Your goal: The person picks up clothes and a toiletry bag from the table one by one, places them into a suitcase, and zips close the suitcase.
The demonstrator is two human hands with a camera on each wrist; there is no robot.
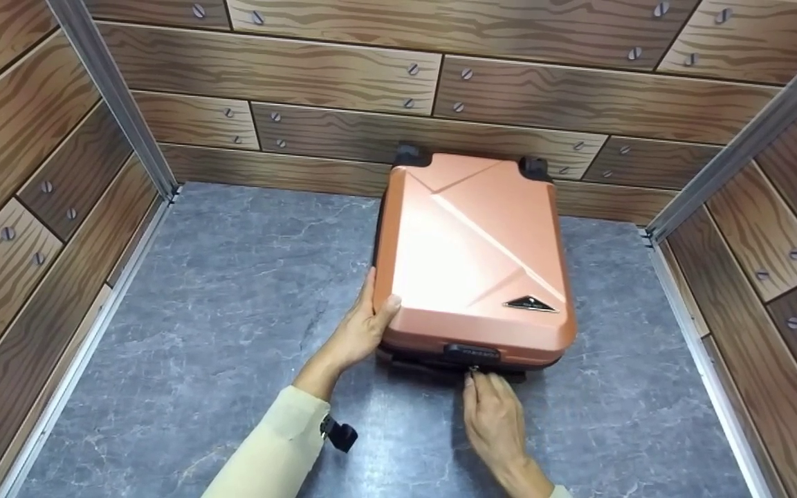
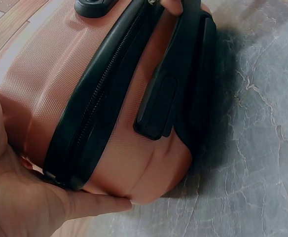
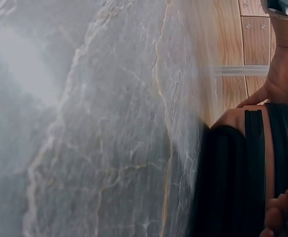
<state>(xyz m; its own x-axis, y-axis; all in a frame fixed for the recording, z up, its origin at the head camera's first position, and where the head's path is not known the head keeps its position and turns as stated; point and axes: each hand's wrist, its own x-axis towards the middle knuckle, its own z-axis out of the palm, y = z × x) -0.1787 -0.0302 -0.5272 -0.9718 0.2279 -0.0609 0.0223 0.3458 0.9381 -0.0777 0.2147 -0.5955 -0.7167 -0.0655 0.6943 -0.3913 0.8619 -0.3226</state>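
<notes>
An orange-pink hard-shell suitcase lies flat on the grey floor, its wheels toward the back wall. My left hand rests against its near left corner, thumb on the upper shell and straight fingers along the side. At the near end, below a black carry handle, my right hand pinches a small metal zipper pull with curled fingers. In the left wrist view the black zipper band runs between both shells and appears shut. A black telescopic handle sits beside it on the lower shell.
Wood-patterned panels form the back wall and both sides. Grey metal posts stand at the corners, and a metal rail edges the floor at right. Marbled floor extends around the suitcase.
</notes>
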